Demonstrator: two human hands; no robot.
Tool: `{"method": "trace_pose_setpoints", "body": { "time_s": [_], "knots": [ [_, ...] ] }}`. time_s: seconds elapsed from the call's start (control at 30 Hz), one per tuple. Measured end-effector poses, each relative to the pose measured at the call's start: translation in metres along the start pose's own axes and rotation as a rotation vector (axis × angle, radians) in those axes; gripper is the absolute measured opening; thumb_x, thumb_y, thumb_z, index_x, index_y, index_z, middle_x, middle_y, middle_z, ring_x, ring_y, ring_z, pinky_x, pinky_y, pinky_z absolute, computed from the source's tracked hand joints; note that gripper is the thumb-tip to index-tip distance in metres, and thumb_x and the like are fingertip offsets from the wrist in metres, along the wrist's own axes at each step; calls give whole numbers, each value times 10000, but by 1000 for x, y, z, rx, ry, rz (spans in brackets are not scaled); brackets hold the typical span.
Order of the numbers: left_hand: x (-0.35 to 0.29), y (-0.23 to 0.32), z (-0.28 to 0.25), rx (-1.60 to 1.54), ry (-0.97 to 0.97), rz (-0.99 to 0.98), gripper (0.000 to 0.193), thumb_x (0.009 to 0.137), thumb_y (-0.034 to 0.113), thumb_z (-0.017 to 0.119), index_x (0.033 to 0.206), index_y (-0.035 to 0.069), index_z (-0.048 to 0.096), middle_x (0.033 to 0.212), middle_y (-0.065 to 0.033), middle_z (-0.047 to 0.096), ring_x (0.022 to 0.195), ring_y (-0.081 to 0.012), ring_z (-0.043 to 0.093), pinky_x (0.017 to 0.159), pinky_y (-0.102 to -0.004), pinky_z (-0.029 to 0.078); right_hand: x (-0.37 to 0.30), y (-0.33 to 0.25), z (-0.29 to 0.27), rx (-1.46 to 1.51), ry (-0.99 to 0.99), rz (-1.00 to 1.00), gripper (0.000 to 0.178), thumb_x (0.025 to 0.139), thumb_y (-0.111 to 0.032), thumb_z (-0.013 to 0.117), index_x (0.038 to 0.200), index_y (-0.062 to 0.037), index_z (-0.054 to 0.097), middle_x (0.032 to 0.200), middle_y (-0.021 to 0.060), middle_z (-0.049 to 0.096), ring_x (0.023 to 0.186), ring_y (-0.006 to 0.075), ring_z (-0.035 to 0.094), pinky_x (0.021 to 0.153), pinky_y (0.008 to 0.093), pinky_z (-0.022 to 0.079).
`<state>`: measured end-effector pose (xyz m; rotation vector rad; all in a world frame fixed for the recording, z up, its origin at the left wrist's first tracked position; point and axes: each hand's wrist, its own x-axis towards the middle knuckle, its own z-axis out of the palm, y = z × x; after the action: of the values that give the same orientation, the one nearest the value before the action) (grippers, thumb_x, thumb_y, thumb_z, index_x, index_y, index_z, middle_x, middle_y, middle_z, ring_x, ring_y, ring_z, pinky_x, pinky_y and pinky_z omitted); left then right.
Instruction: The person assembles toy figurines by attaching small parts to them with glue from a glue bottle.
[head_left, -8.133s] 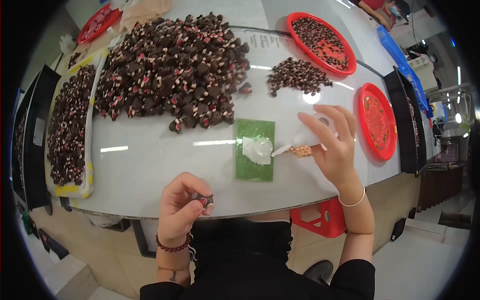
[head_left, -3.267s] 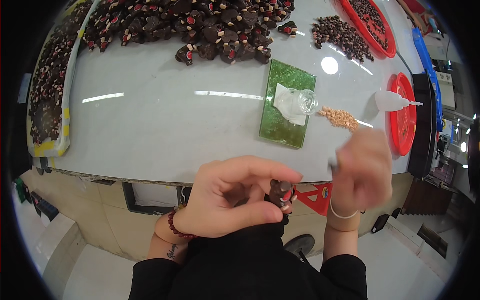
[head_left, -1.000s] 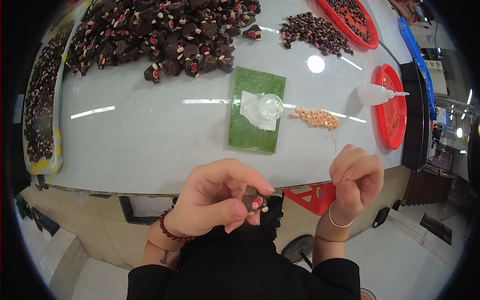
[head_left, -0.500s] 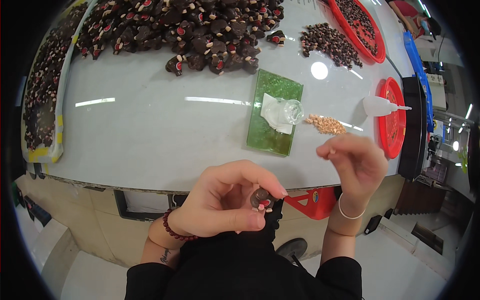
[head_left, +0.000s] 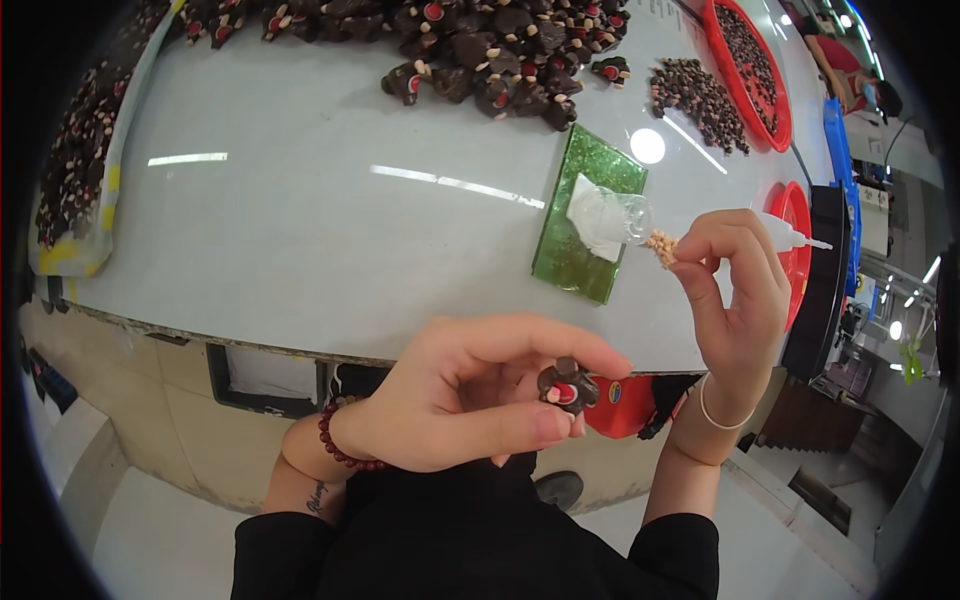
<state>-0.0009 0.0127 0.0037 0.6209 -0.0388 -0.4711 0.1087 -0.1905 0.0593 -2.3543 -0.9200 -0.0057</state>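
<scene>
Holding a small dark figure below the table edge

Pinched between the thumb and fingertips of the left hand point(head_left: 470, 400), a small dark figure point(head_left: 566, 385) with a red spot sits in front of the person's body, below the near edge of the grey table point(head_left: 300, 230). Its finer shape is too small to make out. The right hand point(head_left: 735, 300) is raised beside it, fingertips closed together near a little heap of tan bits point(head_left: 660, 245); whether it grips anything cannot be told. That hand covers part of a white squeeze bottle point(head_left: 790, 232). On the table lie a green mat point(head_left: 575, 255) with a clear cup and white paper point(head_left: 605, 212) on it, a big pile of dark figures point(head_left: 480, 40) cut off at the top, and red trays point(head_left: 755, 70) at the right. The left wrist wears a dark red bead bracelet point(head_left: 335, 450).
</scene>
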Motion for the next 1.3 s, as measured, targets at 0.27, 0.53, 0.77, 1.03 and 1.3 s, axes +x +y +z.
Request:
{"method": "trace_pose_setpoints", "body": {
  "time_s": [0.27, 0.53, 0.77, 1.03, 1.3],
  "knots": [
    [-3, -1, -1, -29, -27, 0, 379, 861, 122, 607, 1172, -77, 524, 849, -144, 647, 538, -57, 522, 517, -180, 437, 16, -3, 2, -273, -119, -149, 200, 631, 30, 681, 771, -18, 548, 859, 73, 525, 782, 261, 481, 662, 346, 408],
    [-5, 1, -2, -36, -8, 16, 328, 858, 126, 615, 1120, -61, 552, 904, -155, 626, 535, -67, 525, 533, -187, 434, 25, -11, 3, -403, -167, -239, 204, 621, 17, 687, 769, -28, 555, 887, 62, 507, 790, 256, 463, 657, 345, 409],
    [0, -15, -7, 170, 39, 298, 381, 827, 119, 653, 1151, -55, 552, 1071, -157, 567, 607, -75, 552, 587, -187, 444, 28, -15, 3, -422, -190, -247, 205, 622, 14, 690, 771, -24, 553, 888, 64, 497, 790, 255, 470, 662, 349, 417],
    [-2, -6, -5, 19, 76, 132, 412, 838, 139, 653, 1176, -41, 501, 1036, -179, 625, 608, -60, 546, 587, -178, 454, 25, -25, 0, -381, -144, -209, 212, 597, 12, 700, 761, -26, 570, 866, 71, 498, 792, 251, 488, 671, 342, 431],
    [0, -15, -8, -153, 36, 168, 380, 850, 123, 638, 1165, -36, 498, 1053, -156, 621, 671, -40, 539, 585, -177, 447, -24, -59, 32, 238, 187, -130, 224, 542, 14, 753, 732, -46, 651, 890, 65, 550, 791, 283, 645, 703, 385, 546]
  ]
}}
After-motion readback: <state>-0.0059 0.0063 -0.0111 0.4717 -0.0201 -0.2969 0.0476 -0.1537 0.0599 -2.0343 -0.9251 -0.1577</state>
